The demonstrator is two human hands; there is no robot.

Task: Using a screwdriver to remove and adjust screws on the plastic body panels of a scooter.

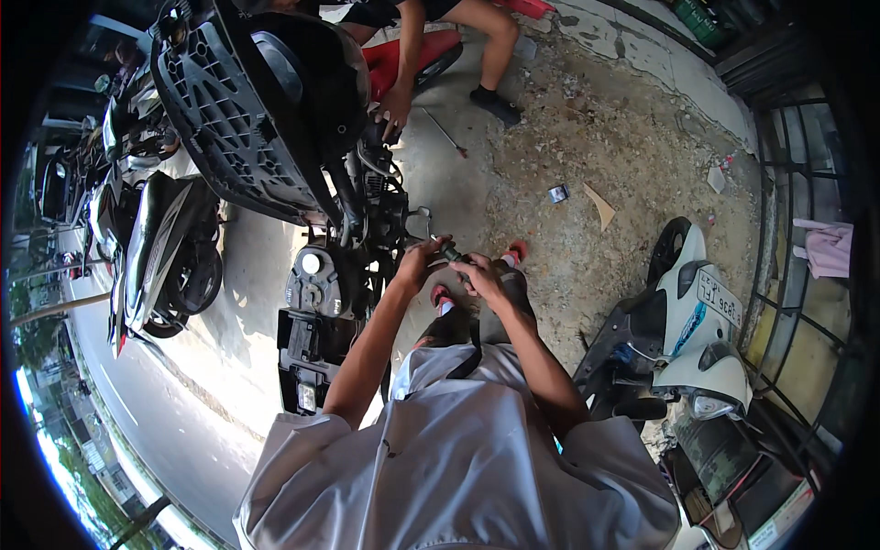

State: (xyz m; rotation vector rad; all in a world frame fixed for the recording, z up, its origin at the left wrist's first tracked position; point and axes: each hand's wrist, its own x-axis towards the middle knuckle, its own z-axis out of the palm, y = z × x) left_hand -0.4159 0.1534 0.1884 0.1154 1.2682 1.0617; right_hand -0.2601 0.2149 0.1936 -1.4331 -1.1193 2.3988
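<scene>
In front of my body, both hands meet at a small dark cylindrical part (450, 251) with a rounded end; its exact kind is hard to make out. My left hand (419, 264) has its fingers closed on the left side of it. From the right, my right hand (478, 275) grips it with bent fingers. A thin curved metal piece (423, 216) shows just beyond my left hand, close to the motorcycle's exposed engine parts (380, 197). To my left stands this partly stripped motorcycle, its fuel tank top (313, 266) uncovered.
A large black plastic underside panel (234, 115) rises at far left. Another person's hand (396, 108) touches the machine's far part. A long thin tool (445, 134) lies on the floor. A white scooter (701, 321) stands right; other motorbikes (156, 247) are parked left.
</scene>
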